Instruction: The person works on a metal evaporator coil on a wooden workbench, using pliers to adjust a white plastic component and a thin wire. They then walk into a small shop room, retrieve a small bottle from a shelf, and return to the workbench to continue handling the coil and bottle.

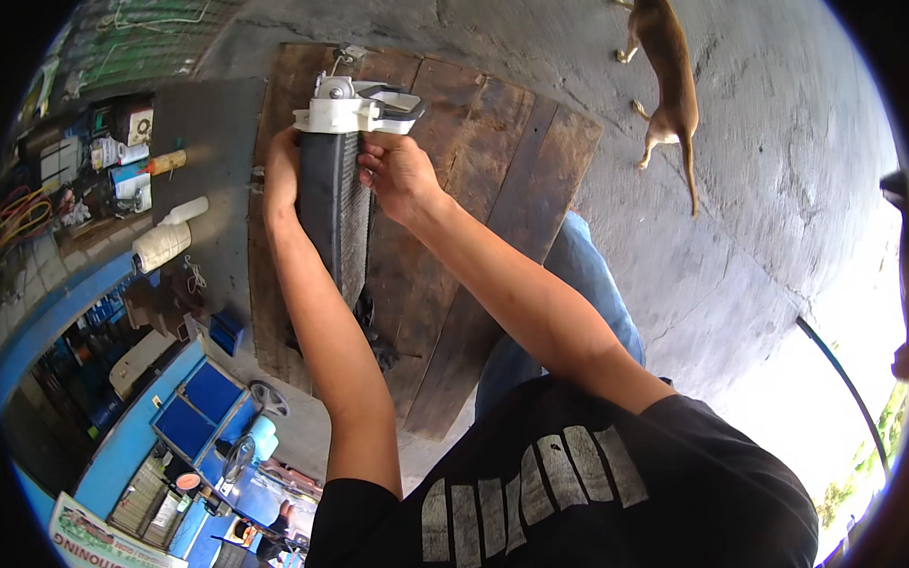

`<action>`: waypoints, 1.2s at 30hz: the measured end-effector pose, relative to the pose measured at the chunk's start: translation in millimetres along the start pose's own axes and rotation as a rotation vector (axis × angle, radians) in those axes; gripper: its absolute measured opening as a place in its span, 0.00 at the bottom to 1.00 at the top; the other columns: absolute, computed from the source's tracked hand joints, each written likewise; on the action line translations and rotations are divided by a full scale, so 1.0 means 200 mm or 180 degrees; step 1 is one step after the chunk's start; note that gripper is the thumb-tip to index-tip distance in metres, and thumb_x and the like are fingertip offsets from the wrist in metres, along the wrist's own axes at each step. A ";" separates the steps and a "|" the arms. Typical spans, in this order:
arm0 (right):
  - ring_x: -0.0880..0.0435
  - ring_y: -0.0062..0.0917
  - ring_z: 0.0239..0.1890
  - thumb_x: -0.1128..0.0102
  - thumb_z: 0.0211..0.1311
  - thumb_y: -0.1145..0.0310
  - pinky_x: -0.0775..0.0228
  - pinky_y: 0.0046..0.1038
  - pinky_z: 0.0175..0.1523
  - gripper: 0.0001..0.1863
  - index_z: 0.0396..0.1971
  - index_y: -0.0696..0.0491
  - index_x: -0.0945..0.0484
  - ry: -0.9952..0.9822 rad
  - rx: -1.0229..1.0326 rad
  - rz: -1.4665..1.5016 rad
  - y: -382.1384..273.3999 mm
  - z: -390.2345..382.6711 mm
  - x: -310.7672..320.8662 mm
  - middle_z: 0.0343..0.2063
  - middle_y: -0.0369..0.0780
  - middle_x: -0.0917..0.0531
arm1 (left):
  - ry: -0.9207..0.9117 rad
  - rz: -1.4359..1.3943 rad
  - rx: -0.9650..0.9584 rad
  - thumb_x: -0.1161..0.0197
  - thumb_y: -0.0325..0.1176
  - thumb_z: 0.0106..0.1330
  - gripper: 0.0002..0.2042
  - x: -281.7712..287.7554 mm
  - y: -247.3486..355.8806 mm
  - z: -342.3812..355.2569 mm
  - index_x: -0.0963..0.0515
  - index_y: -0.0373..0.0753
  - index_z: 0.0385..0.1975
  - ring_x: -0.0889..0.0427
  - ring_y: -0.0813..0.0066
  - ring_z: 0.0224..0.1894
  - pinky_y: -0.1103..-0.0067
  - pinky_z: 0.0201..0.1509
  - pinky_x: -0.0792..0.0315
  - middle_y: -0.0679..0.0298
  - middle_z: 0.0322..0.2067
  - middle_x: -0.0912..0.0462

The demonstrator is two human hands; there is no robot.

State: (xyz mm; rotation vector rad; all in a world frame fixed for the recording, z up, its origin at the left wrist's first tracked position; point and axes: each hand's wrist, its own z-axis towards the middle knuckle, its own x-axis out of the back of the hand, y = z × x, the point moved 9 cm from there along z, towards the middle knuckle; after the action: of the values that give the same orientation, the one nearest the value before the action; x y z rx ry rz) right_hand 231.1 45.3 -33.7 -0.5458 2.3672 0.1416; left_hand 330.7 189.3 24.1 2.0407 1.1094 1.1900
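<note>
On a worn wooden board [481,173] lies a long black finned metal unit [330,208], a white plastic housing [332,116] with a silver metal fitting [336,88] at its far end. My left hand [283,165] grips the unit's left side near the housing, fingertips mostly hidden. On the opposite side, my right hand [399,176] has its fingers curled against the right edge, just below the housing. Dark parts [369,337] show at the near end, partly behind my left forearm.
A brown dog [668,76] stands on the concrete floor [750,153] at upper right. Cluttered shelves [71,187] and white rolls [163,244] are at left, blue panels [194,408] at lower left. My jeans-clad leg [585,289] is by the board's right edge.
</note>
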 end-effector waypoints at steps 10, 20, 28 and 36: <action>0.20 0.18 0.35 0.37 0.68 0.69 0.30 0.26 0.41 0.04 0.40 0.48 0.20 -0.0188 0.0203 -0.0378 -0.06 0.04 0.05 0.32 0.30 0.18 | 0.0266 0.0476 -0.0508 0.32 0.32 0.63 0.16 -0.01 -0.05 0.04 0.15 0.30 0.47 0.11 0.68 0.43 0.72 0.49 0.23 0.49 0.41 0.10; 0.19 0.19 0.36 0.40 0.70 0.69 0.30 0.28 0.42 0.07 0.44 0.50 0.21 -0.0356 -0.0071 -0.0217 -0.09 0.02 0.09 0.35 0.31 0.16 | 0.0495 0.0503 -0.0443 0.35 0.36 0.70 0.14 -0.06 0.07 -0.05 0.15 0.29 0.43 0.10 0.58 0.43 0.69 0.49 0.22 0.44 0.39 0.11; 0.21 0.19 0.39 0.46 0.77 0.66 0.31 0.28 0.44 0.07 0.44 0.50 0.21 -0.0340 0.0165 -0.0596 -0.12 0.06 0.11 0.36 0.30 0.17 | 0.0647 0.0169 -0.0273 0.39 0.37 0.72 0.15 -0.10 0.09 -0.12 0.15 0.29 0.42 0.12 0.45 0.46 0.62 0.51 0.23 0.40 0.40 0.13; 0.19 0.30 0.61 0.48 0.79 0.59 0.26 0.37 0.69 0.19 0.62 0.53 0.24 -0.0449 0.0340 -0.0845 -0.16 0.09 0.11 0.59 0.38 0.18 | 0.0837 -0.0104 -0.0179 0.42 0.30 0.68 0.12 -0.13 0.09 -0.16 0.14 0.35 0.44 0.13 0.46 0.49 0.64 0.56 0.22 0.43 0.42 0.13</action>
State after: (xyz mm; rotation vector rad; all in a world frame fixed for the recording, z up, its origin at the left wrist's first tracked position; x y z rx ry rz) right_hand 241.0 14.0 -59.8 -0.7652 2.1298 -0.0643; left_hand 302.6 159.6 41.8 1.8548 1.2096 1.4872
